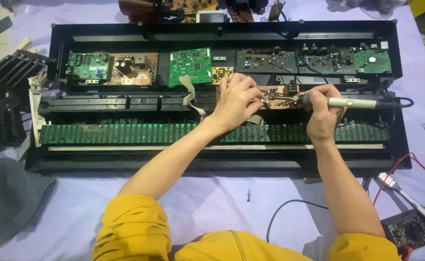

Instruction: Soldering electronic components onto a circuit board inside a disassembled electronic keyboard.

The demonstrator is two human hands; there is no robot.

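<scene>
The left hand [239, 99] pinches down on the small brown circuit board [275, 99] mid-chassis to steady it, while the right hand [323, 113] wraps the soldering iron [347, 102] pen-like, tip on that board.

Left hand [239, 99]: fingers curled, pinching, palm down. Right hand [322, 116]: closed in a fist-like grip. Both forearms bare, yellow sleeves pushed to elbows.

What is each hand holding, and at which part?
The right hand holds a soldering iron by the front of its handle. The left hand pinches something at the brown circuit board; too small to tell.
</scene>
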